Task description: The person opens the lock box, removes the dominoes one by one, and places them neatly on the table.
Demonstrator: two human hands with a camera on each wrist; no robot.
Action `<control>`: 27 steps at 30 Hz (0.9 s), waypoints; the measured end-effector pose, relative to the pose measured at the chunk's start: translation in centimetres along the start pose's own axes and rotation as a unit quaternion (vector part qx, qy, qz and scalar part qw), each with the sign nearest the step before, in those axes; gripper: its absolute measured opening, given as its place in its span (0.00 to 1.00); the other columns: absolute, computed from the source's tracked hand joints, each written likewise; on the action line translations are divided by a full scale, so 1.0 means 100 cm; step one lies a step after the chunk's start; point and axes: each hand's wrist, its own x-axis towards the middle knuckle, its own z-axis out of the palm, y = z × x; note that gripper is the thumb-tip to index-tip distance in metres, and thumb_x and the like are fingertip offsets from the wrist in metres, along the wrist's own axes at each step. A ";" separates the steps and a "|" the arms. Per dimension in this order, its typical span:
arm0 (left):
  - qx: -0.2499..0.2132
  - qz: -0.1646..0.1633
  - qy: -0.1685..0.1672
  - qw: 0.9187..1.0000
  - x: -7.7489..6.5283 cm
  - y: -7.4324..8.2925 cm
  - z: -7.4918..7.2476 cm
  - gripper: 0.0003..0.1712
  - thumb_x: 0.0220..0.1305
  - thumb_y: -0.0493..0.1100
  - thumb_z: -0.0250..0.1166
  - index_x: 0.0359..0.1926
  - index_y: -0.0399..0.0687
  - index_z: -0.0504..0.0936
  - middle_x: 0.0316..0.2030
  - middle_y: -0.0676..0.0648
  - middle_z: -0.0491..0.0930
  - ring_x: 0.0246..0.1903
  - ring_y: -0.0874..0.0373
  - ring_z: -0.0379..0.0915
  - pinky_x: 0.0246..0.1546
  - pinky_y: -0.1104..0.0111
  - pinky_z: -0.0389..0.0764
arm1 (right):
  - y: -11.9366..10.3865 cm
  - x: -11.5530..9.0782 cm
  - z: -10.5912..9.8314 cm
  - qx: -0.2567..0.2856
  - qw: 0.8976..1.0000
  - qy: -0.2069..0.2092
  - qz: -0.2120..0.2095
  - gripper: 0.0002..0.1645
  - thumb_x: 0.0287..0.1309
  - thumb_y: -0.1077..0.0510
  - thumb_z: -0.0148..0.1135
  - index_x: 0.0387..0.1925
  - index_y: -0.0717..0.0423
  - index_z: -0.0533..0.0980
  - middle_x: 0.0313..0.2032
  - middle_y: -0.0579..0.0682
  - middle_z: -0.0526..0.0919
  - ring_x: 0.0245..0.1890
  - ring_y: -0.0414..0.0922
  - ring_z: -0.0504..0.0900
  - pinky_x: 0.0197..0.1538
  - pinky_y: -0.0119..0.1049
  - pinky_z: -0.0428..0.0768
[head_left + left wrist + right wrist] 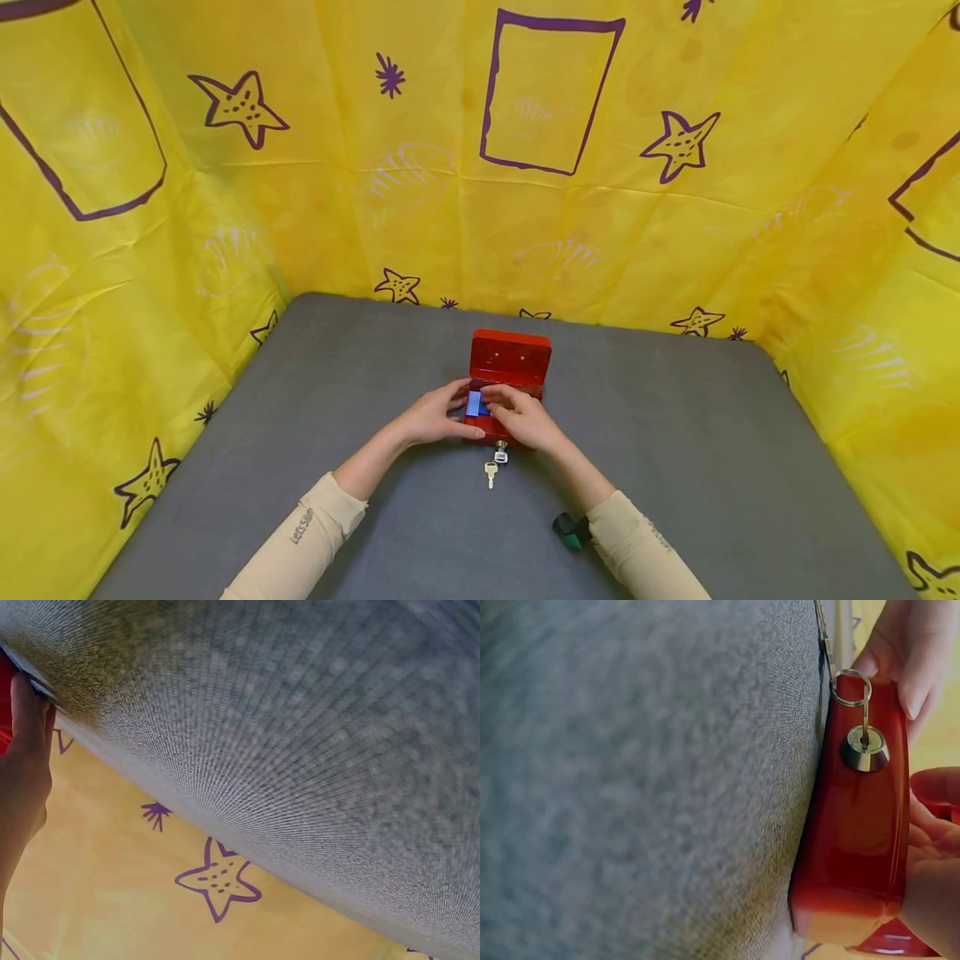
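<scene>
A small red metal cash box [489, 427] stands on the grey table with its lid [512, 357] raised. My left hand [437, 414] holds the box's left side, fingers toward the back and thumb on the front corner. My right hand [525, 417] reaches in over the right side, bent fingertips right at a darker blue piece. I cannot tell whether they pinch it. A light blue block [473, 403] shows inside at the left. In the right wrist view, a key sits in the silver lock [865, 748] on the front, with a key ring [851, 688] through it.
A second key [491, 473] hangs from the ring and lies on the table [420, 533] before the box. Yellow cloth [420, 208] with purple drawings walls the table's back and sides. A dark wrist device [572, 531] sits by the right sleeve.
</scene>
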 end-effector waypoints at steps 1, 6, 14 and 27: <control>0.001 0.001 0.000 1.000 0.000 0.000 0.000 0.52 0.51 0.51 0.76 0.72 0.42 0.59 0.69 0.39 0.63 0.64 0.45 0.67 0.59 0.57 0.74 | 0.000 0.001 0.001 0.003 1.000 -0.004 -0.003 0.21 0.68 0.62 0.53 0.60 0.61 0.73 0.55 0.57 0.80 0.54 0.53 0.80 0.59 0.51 0.74; -0.001 0.008 -0.002 1.000 0.001 -0.001 0.000 0.52 0.52 0.50 0.76 0.72 0.41 0.59 0.69 0.38 0.63 0.64 0.45 0.66 0.57 0.57 0.74 | -0.001 0.003 0.004 0.005 1.000 -0.020 -0.018 0.22 0.69 0.63 0.52 0.62 0.63 0.71 0.56 0.59 0.79 0.56 0.53 0.79 0.61 0.51 0.73; -0.014 0.015 -0.005 1.000 0.000 -0.001 0.000 0.52 0.53 0.49 0.76 0.72 0.41 0.58 0.69 0.38 0.63 0.64 0.44 0.66 0.57 0.58 0.75 | -0.002 0.004 0.007 0.018 0.999 -0.040 -0.010 0.25 0.70 0.62 0.51 0.66 0.63 0.67 0.60 0.59 0.76 0.59 0.52 0.77 0.63 0.50 0.70; 0.010 0.014 0.000 1.000 0.000 -0.001 -0.001 0.51 0.53 0.50 0.75 0.72 0.41 0.59 0.68 0.38 0.64 0.63 0.46 0.68 0.59 0.56 0.73 | -0.042 -0.012 -0.007 0.030 0.996 -0.086 -0.021 0.26 0.69 0.67 0.49 0.65 0.75 0.62 0.59 0.70 0.73 0.60 0.62 0.73 0.62 0.53 0.70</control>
